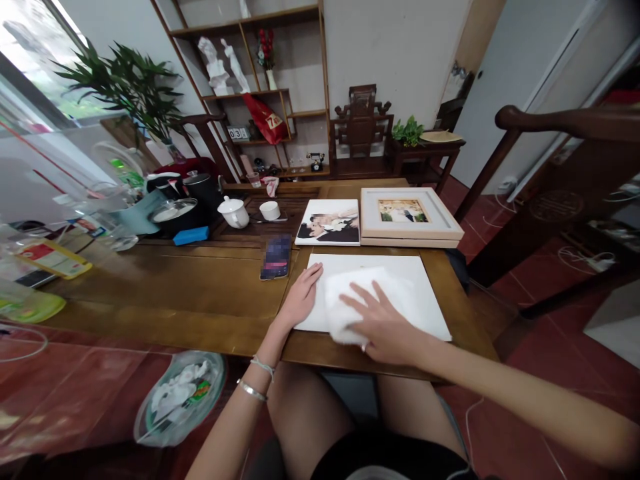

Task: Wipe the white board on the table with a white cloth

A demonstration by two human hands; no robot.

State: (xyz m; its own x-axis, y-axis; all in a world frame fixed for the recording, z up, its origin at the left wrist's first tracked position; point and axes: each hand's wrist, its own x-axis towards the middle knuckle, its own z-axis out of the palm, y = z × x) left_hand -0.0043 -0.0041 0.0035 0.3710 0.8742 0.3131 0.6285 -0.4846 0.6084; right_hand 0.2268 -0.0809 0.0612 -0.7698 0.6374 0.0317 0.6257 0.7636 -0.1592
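A flat white panel [425,307] lies near the table's front edge. On its left edge rests my left hand [301,293], fingers stretched out and holding nothing. A folded white cloth [345,280] covers the panel's middle and hangs a little over its front edge. My right hand [377,317] lies on top of the cloth with its fingers spread, pressing it flat; motion blurs it slightly. Behind the panel is a photo print [330,227] on a white board. Touching that print's right side is a pale wooden picture frame [370,230] with a small photo inside.
A phone [275,257] lies left of the panel. Farther left are a white lidded cup [233,212], a small white cup [270,211], a blue block [191,236], a black kettle [200,190] and bottles. A lined trash bin [213,380] stands below; a dark wooden chair [560,127] is at right.
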